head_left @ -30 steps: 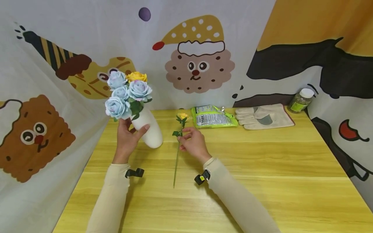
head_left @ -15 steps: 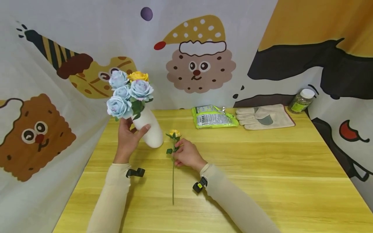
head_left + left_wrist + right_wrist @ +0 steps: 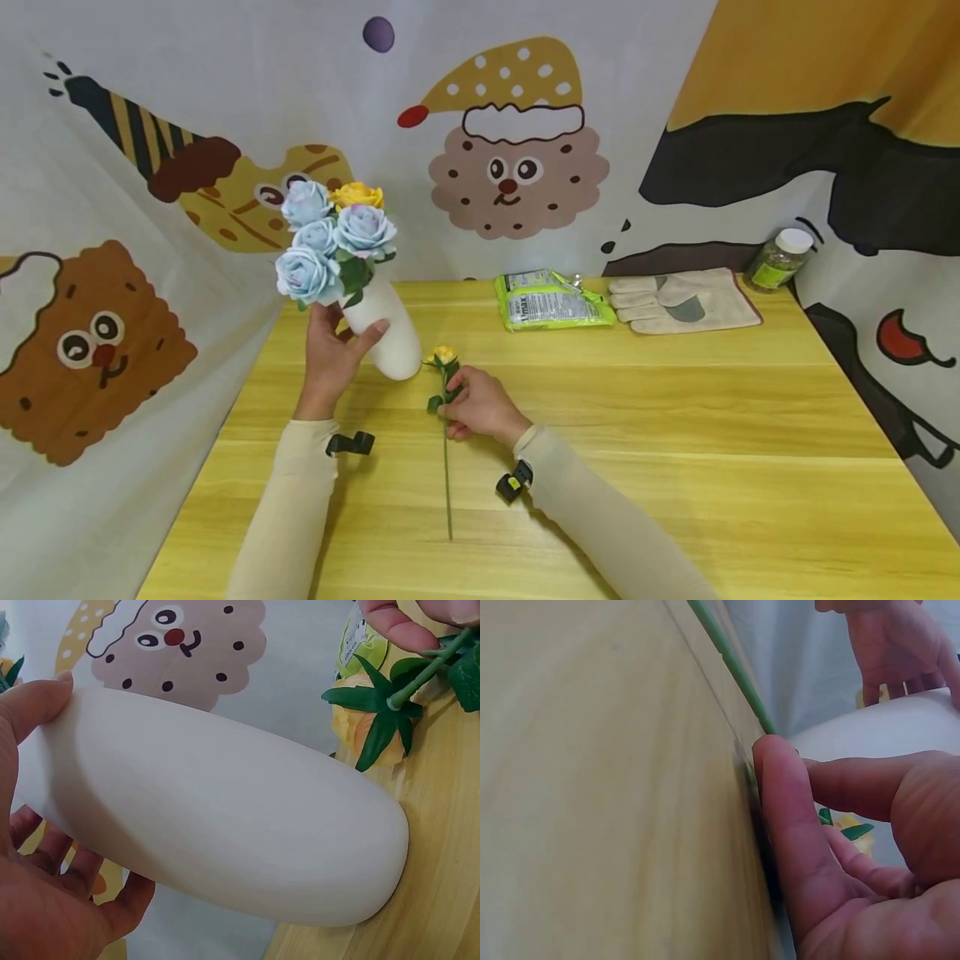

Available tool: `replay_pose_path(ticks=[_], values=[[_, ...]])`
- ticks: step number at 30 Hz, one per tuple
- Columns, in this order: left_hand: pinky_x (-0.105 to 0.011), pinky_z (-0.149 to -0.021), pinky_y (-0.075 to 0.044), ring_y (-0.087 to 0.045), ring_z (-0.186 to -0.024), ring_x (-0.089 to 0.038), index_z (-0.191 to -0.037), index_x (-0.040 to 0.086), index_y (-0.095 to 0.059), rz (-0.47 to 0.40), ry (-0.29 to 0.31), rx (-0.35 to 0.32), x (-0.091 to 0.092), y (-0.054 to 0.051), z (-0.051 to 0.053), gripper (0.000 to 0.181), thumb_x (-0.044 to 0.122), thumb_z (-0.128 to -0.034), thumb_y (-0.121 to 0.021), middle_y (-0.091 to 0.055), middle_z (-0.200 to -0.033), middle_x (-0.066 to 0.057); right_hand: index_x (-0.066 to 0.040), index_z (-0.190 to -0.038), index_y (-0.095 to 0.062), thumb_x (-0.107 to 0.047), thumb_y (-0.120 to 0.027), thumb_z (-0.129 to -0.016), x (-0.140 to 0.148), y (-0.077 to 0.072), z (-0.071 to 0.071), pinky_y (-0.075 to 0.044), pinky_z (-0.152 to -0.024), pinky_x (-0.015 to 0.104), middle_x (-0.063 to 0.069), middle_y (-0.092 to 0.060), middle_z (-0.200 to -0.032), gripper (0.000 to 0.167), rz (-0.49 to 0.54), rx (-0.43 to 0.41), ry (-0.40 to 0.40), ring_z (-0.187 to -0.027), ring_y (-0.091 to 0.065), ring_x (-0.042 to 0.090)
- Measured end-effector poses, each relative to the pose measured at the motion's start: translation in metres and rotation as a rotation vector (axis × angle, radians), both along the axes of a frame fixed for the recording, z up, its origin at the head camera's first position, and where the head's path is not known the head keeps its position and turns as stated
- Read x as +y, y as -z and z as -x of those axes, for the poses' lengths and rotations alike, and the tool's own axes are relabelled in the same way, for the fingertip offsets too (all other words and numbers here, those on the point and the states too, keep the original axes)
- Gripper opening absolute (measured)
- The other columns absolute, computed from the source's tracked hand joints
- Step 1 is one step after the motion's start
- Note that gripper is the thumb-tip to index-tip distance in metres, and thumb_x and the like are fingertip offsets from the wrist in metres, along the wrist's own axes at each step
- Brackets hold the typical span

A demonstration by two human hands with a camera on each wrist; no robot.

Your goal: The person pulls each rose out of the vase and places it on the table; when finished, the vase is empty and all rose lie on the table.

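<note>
The left hand (image 3: 330,358) grips a white vase (image 3: 386,333) around its upper part, thumb on the near side; the vase leans left. Several light blue roses (image 3: 307,273) and a yellow rose (image 3: 358,196) stand in its mouth. Just right of the vase, the right hand (image 3: 483,406) pinches the green stem (image 3: 447,492) of a single yellow rose (image 3: 443,355) below its bloom. In the left wrist view, this rose's bloom (image 3: 367,727) is beside the vase base (image 3: 360,862). The right wrist view shows the stem (image 3: 731,664) between thumb and fingers.
At the back of the wooden table (image 3: 675,500) lie a green and white packet (image 3: 551,302) and a pale work glove (image 3: 682,302). A lidded jar (image 3: 778,260) stands at the back right corner. A printed cloth (image 3: 315,50) hangs behind.
The right hand has drawn the single yellow rose toward the near edge and slightly left, away from the packet. The left hand and the vase have stayed in nearly the same place.
</note>
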State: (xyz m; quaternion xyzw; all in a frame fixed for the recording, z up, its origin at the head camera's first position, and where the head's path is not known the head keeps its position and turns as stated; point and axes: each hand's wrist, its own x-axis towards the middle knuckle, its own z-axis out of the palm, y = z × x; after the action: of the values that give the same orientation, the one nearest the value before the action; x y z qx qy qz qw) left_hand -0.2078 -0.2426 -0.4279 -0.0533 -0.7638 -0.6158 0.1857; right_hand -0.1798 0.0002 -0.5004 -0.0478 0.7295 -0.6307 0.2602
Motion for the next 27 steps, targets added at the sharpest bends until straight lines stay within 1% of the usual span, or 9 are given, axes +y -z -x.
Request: replay_pose_path(ticks=[3, 8, 11, 13, 15, 19, 21, 24, 27], values=[[-0.051, -0.11, -0.049, -0.054, -0.132, -0.018, -0.155, 0.025, -0.041, 0.005, 0.001, -0.007, 0.0, -0.001, -0.001, 0.08, 0.012, -0.0891, -0.085, -0.052, -0.151, 0.001, -0.002, -0.123, -0.057, -0.001, -0.078, -0.093, 0.001, -0.001, 0.0, -0.064, -0.059, 0.038, 0.017, -0.07, -0.093, 0.037, 0.002, -0.003, 0.005, -0.06, -0.073, 0.023], [-0.053, -0.111, -0.048, -0.053, -0.134, -0.019, -0.155, 0.026, -0.04, 0.012, -0.004, -0.02, -0.001, -0.002, -0.001, 0.081, 0.013, -0.0894, -0.086, -0.05, -0.152, 0.001, -0.004, -0.129, -0.058, -0.002, -0.077, -0.094, 0.005, -0.006, 0.001, -0.064, -0.06, 0.038, 0.018, -0.073, -0.093, 0.041, 0.011, 0.036, 0.029, -0.061, -0.074, 0.024], [-0.054, -0.112, -0.048, -0.053, -0.135, -0.02, -0.155, 0.026, -0.039, 0.018, -0.008, -0.029, -0.001, -0.002, -0.002, 0.081, 0.013, -0.0896, -0.086, -0.049, -0.153, 0.001, -0.003, -0.125, -0.06, -0.004, -0.077, -0.094, 0.006, -0.01, 0.004, -0.065, -0.062, 0.039, 0.018, -0.073, -0.093, 0.035, 0.01, 0.068, 0.037, -0.064, -0.076, 0.025], [-0.055, -0.113, -0.048, -0.052, -0.135, -0.02, -0.156, 0.026, -0.039, 0.021, -0.007, -0.033, -0.001, -0.002, -0.003, 0.082, 0.014, -0.0895, -0.086, -0.049, -0.153, 0.0, -0.002, -0.12, -0.062, -0.006, -0.078, -0.095, 0.008, -0.014, 0.006, -0.065, -0.064, 0.04, 0.016, -0.072, -0.091, 0.03, -0.005, 0.107, 0.037, -0.066, -0.077, 0.026], [-0.055, -0.113, -0.048, -0.053, -0.135, -0.02, -0.156, 0.027, -0.038, 0.023, -0.005, -0.033, -0.001, -0.002, -0.003, 0.082, 0.014, -0.0896, -0.086, -0.049, -0.153, 0.001, -0.002, -0.117, -0.064, -0.008, -0.077, -0.095, 0.008, -0.021, 0.009, -0.065, -0.066, 0.042, 0.015, -0.072, -0.09, 0.027, -0.015, 0.156, 0.039, -0.069, -0.078, 0.029], [-0.053, -0.112, -0.049, -0.053, -0.134, -0.02, -0.156, 0.027, -0.038, 0.023, 0.002, -0.024, -0.001, -0.002, -0.002, 0.082, 0.014, -0.0896, -0.086, -0.049, -0.153, 0.001, 0.002, -0.117, -0.066, -0.012, -0.076, -0.097, 0.009, -0.037, 0.013, -0.066, -0.068, 0.046, 0.017, -0.076, -0.089, 0.026, -0.018, 0.271, 0.04, -0.074, -0.078, 0.035], [-0.052, -0.111, -0.049, -0.054, -0.133, -0.02, -0.156, 0.027, -0.038, 0.021, 0.007, -0.016, -0.001, -0.002, -0.001, 0.082, 0.014, -0.0897, -0.085, -0.049, -0.152, 0.001, 0.004, -0.117, -0.067, -0.013, -0.076, -0.097, 0.009, -0.046, 0.015, -0.065, -0.068, 0.044, 0.02, -0.077, -0.089, 0.028, -0.008, 0.326, 0.034, -0.076, -0.077, 0.037], [-0.051, -0.11, -0.05, -0.054, -0.132, -0.019, -0.156, 0.026, -0.038, 0.022, 0.01, -0.005, -0.001, -0.001, 0.0, 0.082, 0.013, -0.0898, -0.085, -0.05, -0.152, 0.001, 0.001, -0.115, -0.069, -0.014, -0.076, -0.097, 0.007, -0.058, 0.017, -0.065, -0.066, 0.039, 0.019, -0.077, -0.089, 0.024, 0.005, 0.378, 0.036, -0.076, -0.077, 0.036], [-0.05, -0.109, -0.05, -0.054, -0.132, -0.018, -0.155, 0.026, -0.039, 0.019, 0.008, 0.007, 0.0, 0.0, 0.0, 0.081, 0.012, -0.0896, -0.085, -0.05, -0.151, 0.001, -0.003, -0.112, -0.07, -0.014, -0.076, -0.097, 0.004, -0.07, 0.019, -0.064, -0.067, 0.036, 0.014, -0.076, -0.089, 0.019, 0.02, 0.417, 0.049, -0.077, -0.077, 0.034]])
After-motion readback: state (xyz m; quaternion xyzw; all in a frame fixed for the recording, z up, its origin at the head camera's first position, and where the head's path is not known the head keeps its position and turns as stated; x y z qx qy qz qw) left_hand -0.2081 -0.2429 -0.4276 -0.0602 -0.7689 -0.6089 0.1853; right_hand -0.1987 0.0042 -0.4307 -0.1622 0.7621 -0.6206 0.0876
